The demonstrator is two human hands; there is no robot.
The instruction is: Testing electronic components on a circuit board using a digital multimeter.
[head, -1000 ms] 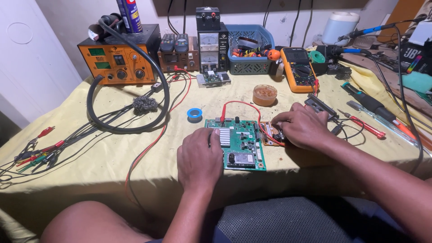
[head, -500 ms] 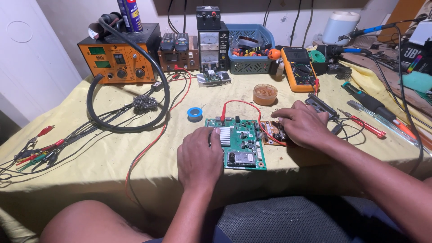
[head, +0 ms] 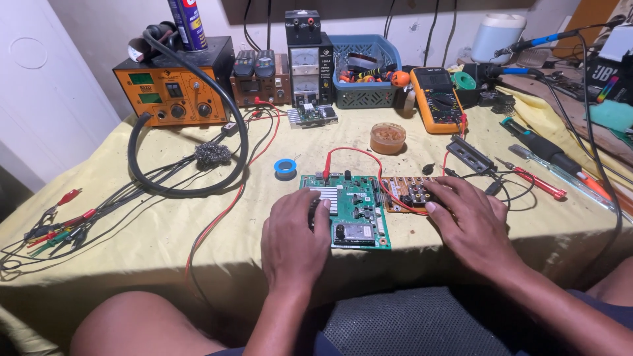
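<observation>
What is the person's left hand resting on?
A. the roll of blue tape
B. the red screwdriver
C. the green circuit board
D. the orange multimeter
C: the left hand lies flat on the left part of the green circuit board, while the right hand rests on the smaller brown board beside it.
</observation>
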